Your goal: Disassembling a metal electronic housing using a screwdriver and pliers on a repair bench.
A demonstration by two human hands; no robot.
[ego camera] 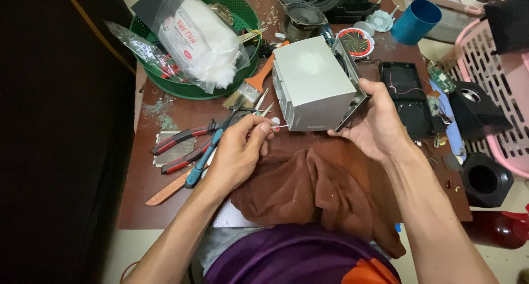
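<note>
A grey metal box (314, 82), like a power-supply casing, stands tilted on the brown table (165, 116). My right hand (374, 124) grips its lower right corner and holds it up. My left hand (239, 151) pinches a thin cotton swab (275, 125) whose white tip touches the box's lower left edge. A brown cloth (314, 190) lies bunched under both hands, on my lap and the table's near edge.
Red-handled pliers (184, 143), a blue-handled tool (204, 162) and a paintbrush (253, 85) lie left of the box. A green basket (242, 16) holds a bag of cotton wool (204, 38). Speakers, a blue cup (416, 20), black casings and a pink basket (496, 80) crowd the right.
</note>
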